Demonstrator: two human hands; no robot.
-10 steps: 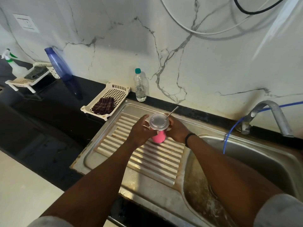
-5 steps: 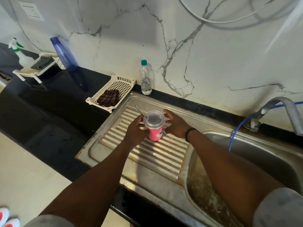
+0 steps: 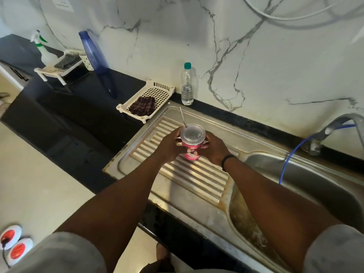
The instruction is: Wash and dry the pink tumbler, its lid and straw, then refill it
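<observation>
Tumbler: a pink tumbler (image 3: 190, 149) is standing upright over the ribbed steel draining board (image 3: 199, 178), between the 2 hands; whether its base is touching the ribs cannot be told.
Lid: a clear round lid (image 3: 192, 132) is sitting on top of the tumbler.
Straw: a thin metal straw (image 3: 182, 117) is poking up through the lid near its left edge and leaning away toward the wall.
Left hand: the left hand (image 3: 169, 144) is curling around the tumbler's left side, with fingertips showing on the pink front.
Right hand: the right hand (image 3: 213, 147) is wrapping around the right side, so both hands are gripping the tumbler together; a black wristband (image 3: 226, 161) is circling this wrist.
Sink: the sink basin (image 3: 307, 186) is lying to the right of the draining board, with a tap (image 3: 332, 127) and a blue hose (image 3: 289, 160) at its far edge.
Counter: a clear water bottle (image 3: 187, 85) with a green cap is standing by the marble wall, just beyond the tumbler; a cream plastic tray (image 3: 157, 91) holding a dark checked cloth (image 3: 142, 106) is sitting to its left.
Further left: a blue bottle (image 3: 93, 51), a 2nd tray (image 3: 57, 67) and a spray bottle (image 3: 42, 50).
</observation>
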